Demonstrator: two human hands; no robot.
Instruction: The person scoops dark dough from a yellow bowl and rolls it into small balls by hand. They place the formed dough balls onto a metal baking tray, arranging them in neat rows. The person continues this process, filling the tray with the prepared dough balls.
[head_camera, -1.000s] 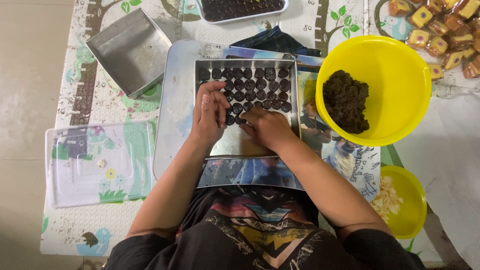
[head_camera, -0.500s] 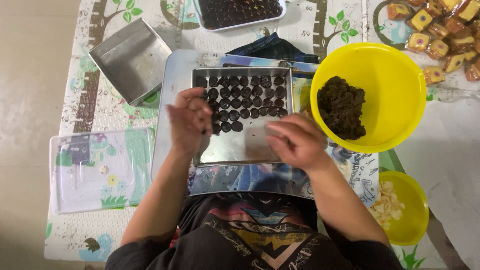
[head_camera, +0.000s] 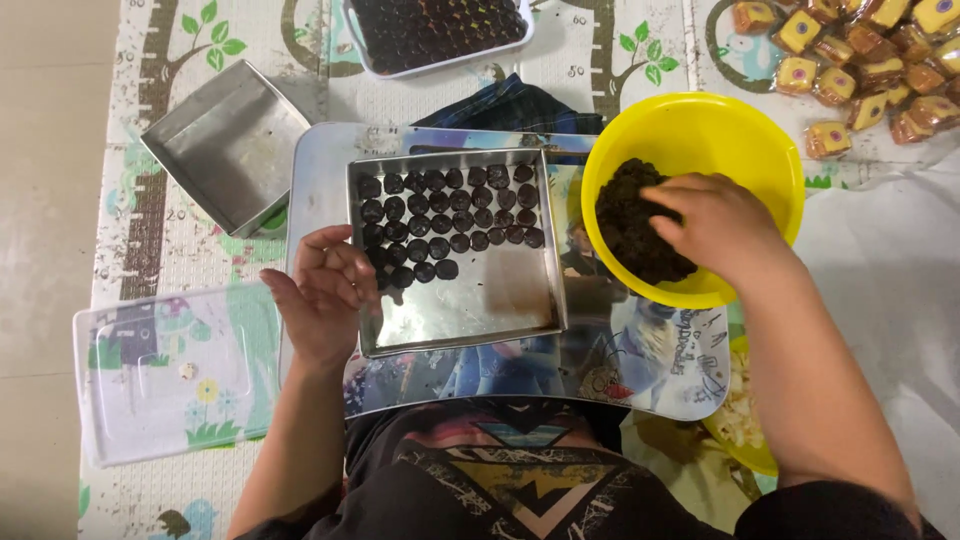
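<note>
A lump of dark brown crumbly mixture (head_camera: 632, 222) is seen lying in a round yellow plastic bowl (head_camera: 735, 130), which sits to the right of a square shiny metal tray (head_camera: 500, 300). The right hand (head_camera: 715, 225) is reached into the bowl and is laid on the mixture with its fingers curled downward; whether any of the mixture is gripped cannot be told. In the far half of the tray, small dark round pieces (head_camera: 445, 210) are set out in close rows, while the near half is left bare. The left hand (head_camera: 325, 295) is held at the tray's left edge, palm turned up and fingers loosely bent, with nothing gripped. The tray is borne on a pale rectangular lap table with a printed top (head_camera: 320, 160). To the left, a clear plastic lid (head_camera: 165, 375) and an empty square metal tin (head_camera: 230, 145) are laid on a patterned play mat (head_camera: 130, 80). At the far edge a further tray of dark pieces (head_camera: 435, 30) is partly seen, and wrapped square cakes (head_camera: 860, 65) are heaped at the far right.
</note>
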